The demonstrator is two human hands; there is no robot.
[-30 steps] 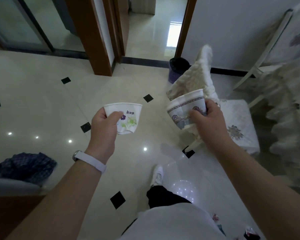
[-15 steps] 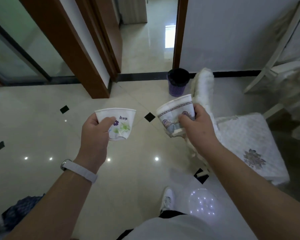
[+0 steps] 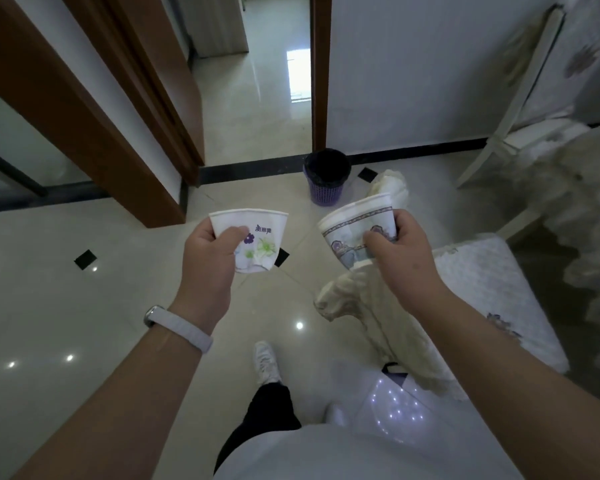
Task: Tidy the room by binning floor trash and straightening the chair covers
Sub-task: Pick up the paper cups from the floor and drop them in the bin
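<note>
Clamps left thumb (image 3: 234,233) on the wall of a crushed white paper cup with purple-and-green flower print (image 3: 260,237), other fingers behind it; left hand (image 3: 208,261) mid-frame. Clamps right thumb (image 3: 374,237) across a dented white paper cup with blue-purple patterned band (image 3: 354,230); right hand (image 3: 400,252) above a cream fuzzy chair cover (image 3: 378,317) draped off a white quilted chair seat (image 3: 492,289). Holds both cups in the air, well short of the purple lattice plastic bin with black liner (image 3: 327,178) by the doorway wall. Probably near weightless, thin-walled, buckling under any squeeze; no breakage worry. Best held at side wall near rim. Might bounce out, so worth releasing low over the bin mouth.
</note>
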